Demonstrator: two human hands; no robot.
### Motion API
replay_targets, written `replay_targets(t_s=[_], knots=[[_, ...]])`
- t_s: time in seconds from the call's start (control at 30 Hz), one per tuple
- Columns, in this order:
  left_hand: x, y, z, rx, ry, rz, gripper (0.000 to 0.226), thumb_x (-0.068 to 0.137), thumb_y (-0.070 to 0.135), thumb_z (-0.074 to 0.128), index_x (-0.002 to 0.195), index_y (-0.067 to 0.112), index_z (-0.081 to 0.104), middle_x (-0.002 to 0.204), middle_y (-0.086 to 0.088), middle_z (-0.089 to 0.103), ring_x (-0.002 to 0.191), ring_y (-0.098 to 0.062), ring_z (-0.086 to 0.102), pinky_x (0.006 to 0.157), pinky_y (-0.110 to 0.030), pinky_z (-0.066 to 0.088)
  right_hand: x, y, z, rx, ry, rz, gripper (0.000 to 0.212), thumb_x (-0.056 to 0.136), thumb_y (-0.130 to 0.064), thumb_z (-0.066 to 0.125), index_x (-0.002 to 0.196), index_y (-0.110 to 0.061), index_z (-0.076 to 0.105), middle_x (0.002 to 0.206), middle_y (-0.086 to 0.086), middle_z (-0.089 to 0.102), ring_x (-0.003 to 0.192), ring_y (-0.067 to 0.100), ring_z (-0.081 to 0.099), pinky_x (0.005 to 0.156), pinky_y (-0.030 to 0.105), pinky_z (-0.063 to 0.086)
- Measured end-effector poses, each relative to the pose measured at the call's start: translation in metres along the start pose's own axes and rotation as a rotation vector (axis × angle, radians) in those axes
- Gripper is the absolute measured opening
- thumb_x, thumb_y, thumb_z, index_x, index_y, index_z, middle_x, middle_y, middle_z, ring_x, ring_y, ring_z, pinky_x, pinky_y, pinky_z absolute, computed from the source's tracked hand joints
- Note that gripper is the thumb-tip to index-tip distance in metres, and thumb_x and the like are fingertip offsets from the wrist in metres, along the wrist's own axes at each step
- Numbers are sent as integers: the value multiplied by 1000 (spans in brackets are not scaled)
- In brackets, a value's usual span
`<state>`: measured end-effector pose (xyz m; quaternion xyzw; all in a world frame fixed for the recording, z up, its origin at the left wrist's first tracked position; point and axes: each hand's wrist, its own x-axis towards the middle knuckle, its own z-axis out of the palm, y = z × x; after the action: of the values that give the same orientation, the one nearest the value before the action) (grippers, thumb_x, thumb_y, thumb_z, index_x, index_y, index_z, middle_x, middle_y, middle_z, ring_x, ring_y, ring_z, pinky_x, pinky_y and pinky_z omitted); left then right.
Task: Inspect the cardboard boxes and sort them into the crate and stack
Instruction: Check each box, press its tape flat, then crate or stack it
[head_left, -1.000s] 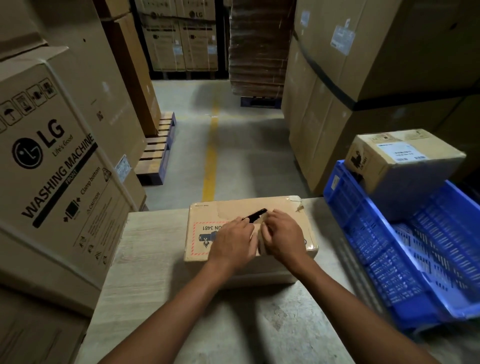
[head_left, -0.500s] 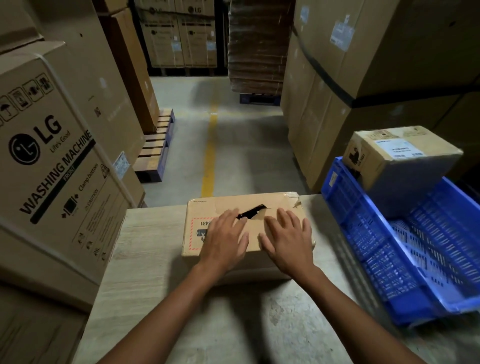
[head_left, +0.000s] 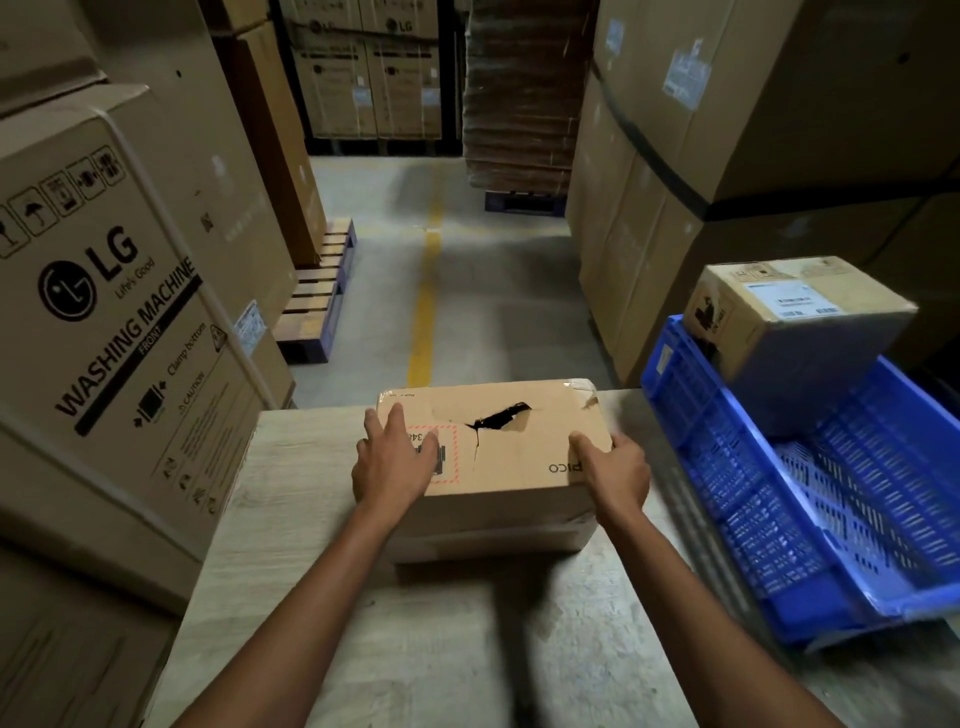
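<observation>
Two hands are on the cardboard box (head_left: 519, 467), apart, one per side. From my feed, the left hand (head_left: 395, 460) lies flat on the top near the left edge, fingers straight and spread, covering part of the red-bordered label (head_left: 450, 470). The right hand (head_left: 615, 478) clasps the near right corner, thumb on top, fingers down the right face where I can't see them.

I see the box on the table (head_left: 311, 597), at the middle of its far edge, with a ragged tear (head_left: 501, 415) in the top face. The blue crate (head_left: 691, 431) sits just right of it, and a second box (head_left: 810, 332) rests in the crate's far end, white label up.

Left of the table I see an LG washing machine carton (head_left: 114, 312). Further out: a yellow floor line (head_left: 426, 301), a pallet (head_left: 322, 291), and a stack of flat cardboard (head_left: 519, 104) at the back.
</observation>
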<state>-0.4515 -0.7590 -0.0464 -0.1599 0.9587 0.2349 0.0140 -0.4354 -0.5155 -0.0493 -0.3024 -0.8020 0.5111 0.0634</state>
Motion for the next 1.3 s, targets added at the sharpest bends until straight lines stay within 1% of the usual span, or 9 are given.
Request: replay_targets(t_s=[0.23,0.37,0.5,0.57,0.67,0.83,1.1,1.2,1.3], knots=[[-6,3,12,-490,1,-36,71,100,32,52,157,26,10,155,-8,23,130,-31,45,96,-44,47,6,-60,-20,57,116,-335,30,91,-46,61,115,-29,68,90,-4,66,83,12,66,66,31,57],[-33,-10,39,-721,-272,-118,86,99,26,57,158,28,-4,163,-11,10,149,-34,18,117,-51,28,4,-83,-18,-59,92,-594,49,84,-63,48,120,-36,67,104,4,70,101,23,62,83,52,56],[-45,0,9,-752,103,20,64,101,29,50,156,24,18,164,-2,14,149,-21,17,113,-36,25,-20,-84,-9,-31,24,-831,41,90,-54,53,109,-28,77,113,-7,74,110,18,59,95,49,48],[-42,21,-27,-928,159,94,53,104,35,46,152,24,29,155,2,34,140,-13,34,109,-30,31,-32,-77,-2,59,33,-778,41,90,-53,54,104,-24,79,133,-6,64,125,14,50,104,40,38],[-32,44,-60,-1136,-46,78,47,104,39,42,147,22,41,137,9,51,121,-7,51,96,-25,40,-48,-69,3,248,-107,-442,48,85,-60,53,124,-36,65,152,4,48,140,18,41,110,34,33],[-44,36,-53,-1039,-60,125,44,96,28,56,139,20,54,132,-1,62,116,-13,60,99,-36,52,-52,-53,0,432,-282,-372,41,80,-38,58,121,-40,59,125,-1,64,112,16,65,91,41,57],[-67,-4,-30,-846,-34,244,51,84,27,50,134,20,56,146,-1,49,138,-15,43,116,-34,34,-66,-23,7,295,-294,-413,34,80,-20,59,111,-33,65,137,-3,61,128,14,56,103,41,51],[-72,-10,-25,-516,208,437,40,92,24,49,126,9,65,147,-9,48,135,-20,43,110,-31,37,-73,-17,5,-1,-61,-686,24,89,-16,66,112,-19,69,144,-5,50,127,1,47,104,16,41],[-72,-9,-22,-311,392,718,22,90,8,57,106,2,71,129,-17,58,122,-29,52,101,-39,48,-79,-17,8,-167,44,-1026,24,88,-21,64,107,-9,72,130,8,63,115,18,59,94,28,48]])
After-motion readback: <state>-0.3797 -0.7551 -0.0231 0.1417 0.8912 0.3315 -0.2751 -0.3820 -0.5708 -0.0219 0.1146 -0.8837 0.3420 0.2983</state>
